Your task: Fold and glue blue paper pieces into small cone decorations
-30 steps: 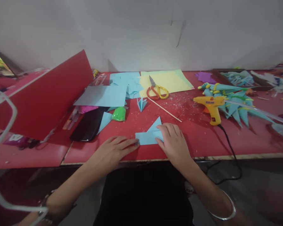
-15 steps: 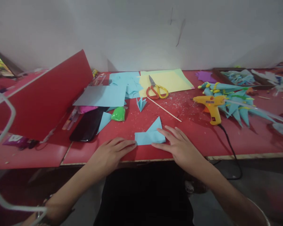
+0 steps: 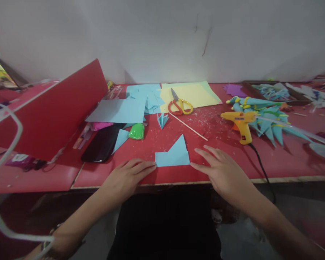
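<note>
A folded piece of light blue paper (image 3: 172, 157) lies flat near the table's front edge, a triangular point rising from its right half. My left hand (image 3: 132, 176) rests on the table with its fingers stretched out, the fingertips at the paper's lower left corner. At the paper's right end is my right hand (image 3: 221, 172), fingers spread, the thumb close to the lower right corner. Neither hand grips anything. Beyond the paper stand a small pleated blue paper piece (image 3: 162, 120) and a green packet (image 3: 137, 131).
Scissors (image 3: 181, 103) lie on yellow paper sheets (image 3: 203, 92) at the back, with a thin stick (image 3: 189, 126) in front. A yellow glue gun (image 3: 241, 124) with a cord sits right, beside blue paper shapes (image 3: 271, 126). Left are a black phone (image 3: 100, 144) and a red board (image 3: 59, 112).
My right hand has slid rightward off the folded blue paper, uncovering its right end. My left hand stays at the left corner.
</note>
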A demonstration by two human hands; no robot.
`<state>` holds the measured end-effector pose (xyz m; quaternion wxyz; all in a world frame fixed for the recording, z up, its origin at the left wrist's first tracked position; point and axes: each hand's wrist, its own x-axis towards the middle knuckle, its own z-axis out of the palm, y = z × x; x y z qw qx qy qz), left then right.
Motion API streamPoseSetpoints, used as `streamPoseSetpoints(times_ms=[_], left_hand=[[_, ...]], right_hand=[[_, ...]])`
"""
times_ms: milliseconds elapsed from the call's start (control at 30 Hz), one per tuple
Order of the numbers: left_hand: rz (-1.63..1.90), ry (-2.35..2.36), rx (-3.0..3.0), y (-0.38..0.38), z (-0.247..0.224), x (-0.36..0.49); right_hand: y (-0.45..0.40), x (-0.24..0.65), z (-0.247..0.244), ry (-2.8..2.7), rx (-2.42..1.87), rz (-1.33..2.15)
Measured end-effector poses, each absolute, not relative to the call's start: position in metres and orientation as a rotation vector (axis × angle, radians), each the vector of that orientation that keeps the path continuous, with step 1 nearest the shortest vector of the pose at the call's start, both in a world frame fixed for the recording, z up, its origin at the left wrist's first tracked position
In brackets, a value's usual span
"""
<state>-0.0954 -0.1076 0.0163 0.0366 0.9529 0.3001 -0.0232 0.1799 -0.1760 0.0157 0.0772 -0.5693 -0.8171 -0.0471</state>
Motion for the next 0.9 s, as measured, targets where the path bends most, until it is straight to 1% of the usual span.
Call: streamPoseSetpoints(times_ms=[200, 367, 467, 600, 667, 767, 900], left_hand=[[-0.008, 0.913, 2.88, -0.108, 0.015, -0.095], [0.066, 0.894, 2.837, -0.108, 0.01, -0.097], [0.247, 0.971, 2.752, -0.111, 0.005, -0.095], [0.565, 1.194, 2.578, -0.115, 0.0, -0.08], [0.545, 1.132, 2.574, -0.115, -0.001, -0.071], [0.406, 0.926, 2.665, -0.114, -0.002, -0.062], [0.445, 0.948, 2.783, -0.112, -0.004, -0.064]], right_hand=[[-0.153, 0.159, 0.016, -2.223, -1.599, 0.131], [-0.136, 0.147, 0.011, -2.322, -1.58, 0.252], [-0.132, 0.147, 0.011, -2.319, -1.543, 0.319], [-0.137, 0.148, 0.01, -2.429, -1.328, 0.329], [-0.142, 0.149, 0.006, -2.491, -1.258, 0.281], [-0.146, 0.155, -0.001, -2.411, -1.28, 0.285], [-0.148, 0.172, -0.008, -2.289, -1.27, 0.395]])
